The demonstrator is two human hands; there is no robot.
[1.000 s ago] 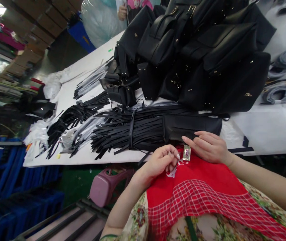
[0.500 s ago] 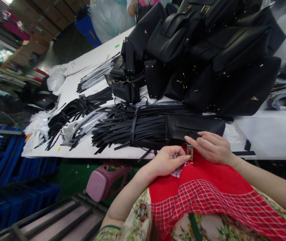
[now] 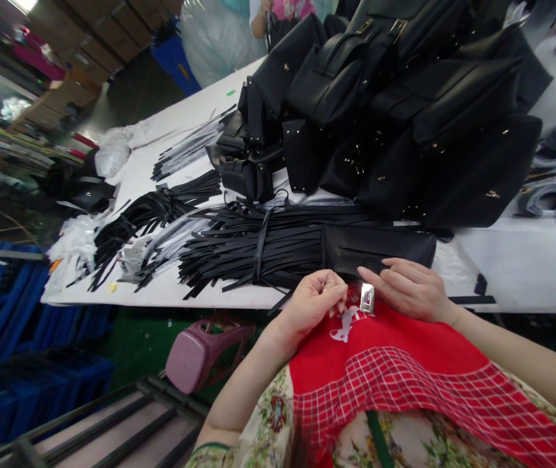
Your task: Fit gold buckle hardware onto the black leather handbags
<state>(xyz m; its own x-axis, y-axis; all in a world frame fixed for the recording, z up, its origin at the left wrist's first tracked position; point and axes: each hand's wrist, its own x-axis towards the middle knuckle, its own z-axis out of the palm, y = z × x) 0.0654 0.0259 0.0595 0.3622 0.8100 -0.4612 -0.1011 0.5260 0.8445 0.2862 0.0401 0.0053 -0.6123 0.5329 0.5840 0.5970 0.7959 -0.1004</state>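
My right hand point(image 3: 412, 289) has its fingers bent around a small shiny rectangular metal clasp plate point(image 3: 367, 298) with a slot in it. The plate sticks out below the index finger, in front of my red apron point(image 3: 404, 331); the thumb is hidden. To its left, my left hand point(image 3: 317, 296) is closed in a pinch, apart from the plate, and whatever its fingertips hold is too small to make out. Just beyond both hands a black bag point(image 3: 380, 246) lies at the table edge, over one end of a tied bundle of black straps point(image 3: 253, 244).
Black handbags point(image 3: 404, 117) with metal fittings are heaped at the back of the white table point(image 3: 516, 260). More black straps point(image 3: 156, 205) lie to the left. A pink stool point(image 3: 195, 357) stands below the edge. Another person point(image 3: 261, 19) is partly visible at the far side.
My left hand has let go of the metal plate and moved a little left and up. The plate has tilted and now catches the light. My right hand has barely moved.
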